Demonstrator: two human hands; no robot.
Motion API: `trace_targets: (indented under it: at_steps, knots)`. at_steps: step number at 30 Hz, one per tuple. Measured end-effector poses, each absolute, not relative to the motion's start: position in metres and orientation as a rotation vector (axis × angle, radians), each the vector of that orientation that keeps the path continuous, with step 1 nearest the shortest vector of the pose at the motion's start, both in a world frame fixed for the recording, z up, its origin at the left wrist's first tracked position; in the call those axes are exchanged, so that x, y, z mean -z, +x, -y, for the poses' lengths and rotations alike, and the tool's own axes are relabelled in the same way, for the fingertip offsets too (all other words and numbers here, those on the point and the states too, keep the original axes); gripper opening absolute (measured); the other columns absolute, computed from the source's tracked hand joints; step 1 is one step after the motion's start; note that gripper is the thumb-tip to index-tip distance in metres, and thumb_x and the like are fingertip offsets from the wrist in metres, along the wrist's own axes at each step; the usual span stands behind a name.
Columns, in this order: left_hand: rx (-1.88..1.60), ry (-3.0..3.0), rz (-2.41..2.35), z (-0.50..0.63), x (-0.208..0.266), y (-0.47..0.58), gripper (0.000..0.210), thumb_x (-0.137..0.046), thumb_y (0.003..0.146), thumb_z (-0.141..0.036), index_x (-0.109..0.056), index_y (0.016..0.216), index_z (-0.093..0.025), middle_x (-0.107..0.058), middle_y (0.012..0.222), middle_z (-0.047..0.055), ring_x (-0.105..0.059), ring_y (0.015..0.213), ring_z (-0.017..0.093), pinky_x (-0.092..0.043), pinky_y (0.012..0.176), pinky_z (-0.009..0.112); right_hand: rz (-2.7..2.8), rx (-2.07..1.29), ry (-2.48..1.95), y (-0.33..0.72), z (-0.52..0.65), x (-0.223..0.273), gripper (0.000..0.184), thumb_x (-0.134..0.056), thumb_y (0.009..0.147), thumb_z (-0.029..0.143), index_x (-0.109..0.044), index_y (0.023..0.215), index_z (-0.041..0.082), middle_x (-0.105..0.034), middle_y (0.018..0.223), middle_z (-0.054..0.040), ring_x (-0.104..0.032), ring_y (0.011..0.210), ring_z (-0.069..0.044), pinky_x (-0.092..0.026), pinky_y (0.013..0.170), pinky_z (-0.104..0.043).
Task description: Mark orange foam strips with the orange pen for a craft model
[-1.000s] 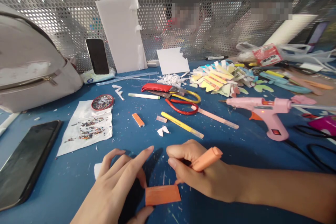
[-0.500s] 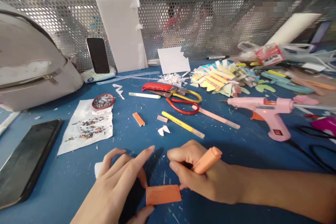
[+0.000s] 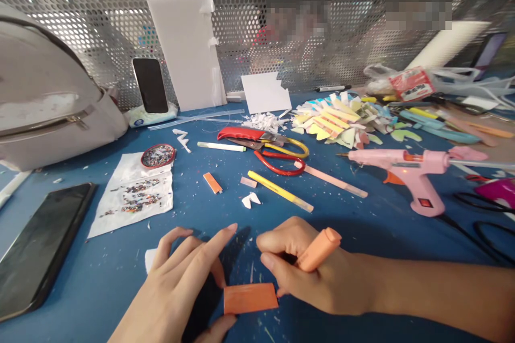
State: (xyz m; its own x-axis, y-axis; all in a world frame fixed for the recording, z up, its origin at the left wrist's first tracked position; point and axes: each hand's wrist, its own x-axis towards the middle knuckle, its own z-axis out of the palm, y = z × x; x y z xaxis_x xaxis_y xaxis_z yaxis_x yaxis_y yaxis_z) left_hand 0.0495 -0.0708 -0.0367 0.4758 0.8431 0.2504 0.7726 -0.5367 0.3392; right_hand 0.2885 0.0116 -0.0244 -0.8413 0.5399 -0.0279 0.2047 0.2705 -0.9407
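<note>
Craft workspace with glue gun point(image 3: 420, 169)

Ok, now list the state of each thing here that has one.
Orange piece: held at its left end
Orange marker: gripped, slanted
Left hand: thumb and finger on that piece
Right hand: closed around the marker
Glue gun: on its side, small light lit
Near phone: flat, screen dark
Far phone: propped up, screen dark
Yellow pen: lying down

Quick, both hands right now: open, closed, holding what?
Left hand: thumb and a finger holding the orange piece by its left end, other fingers spread.
Right hand: closed around the orange marker.
</note>
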Motion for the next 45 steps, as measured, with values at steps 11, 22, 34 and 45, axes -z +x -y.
trace_targets:
  at_steps: [11,22,34,45]
  knots:
    - [-0.597,2.529,-1.425,0.0736,0.0346,0.0501,0.062,-0.042,0.102,-0.03,-0.018,0.158,-0.025,-0.066,0.09,-0.01,-0.068,0.097,0.01,-0.026,0.114,0.027,2.217,-1.572,-0.73,0.2873,-0.0118,0.0248,0.039,-0.051,0.093,0.019,-0.025,0.065,0.022,-0.026,0.054,0.0094,-0.024,0.048,-0.007,-0.019,0.045,-0.024]
    - [-0.621,2.505,-1.438,0.0734,0.0351,0.0533,0.056,-0.039,0.104,-0.032,-0.02,0.157,-0.026,-0.066,0.09,-0.01,-0.068,0.097,0.012,-0.026,0.114,0.029,2.245,-1.624,-0.689,0.2869,-0.0123,0.0248,0.039,-0.052,0.092,0.018,-0.027,0.062,0.021,-0.033,0.052,0.0084,-0.029,0.047,-0.006,-0.024,0.044,-0.022]
    - [-0.61,2.554,-1.439,0.0722,0.0352,0.0513,0.059,-0.041,0.102,-0.032,-0.021,0.156,-0.025,-0.067,0.09,-0.01,-0.069,0.097,0.013,-0.031,0.111,0.029,2.23,-1.575,-0.753,0.2867,-0.013,0.0237,0.034,-0.052,0.094,0.024,-0.032,0.066,0.021,-0.035,0.055,0.0082,-0.03,0.049,-0.007,-0.024,0.046,-0.022]
    - [-0.626,2.529,-1.412,0.0714,0.0361,0.0519,0.055,-0.038,0.105,-0.034,-0.021,0.156,-0.025,-0.064,0.088,-0.011,-0.067,0.095,0.01,-0.022,0.115,0.026,2.248,-1.603,-0.727,0.2853,-0.0126,0.0239,0.039,-0.05,0.096,0.029,-0.033,0.062,0.021,-0.038,0.052,0.0071,-0.033,0.048,-0.008,-0.026,0.045,-0.021]
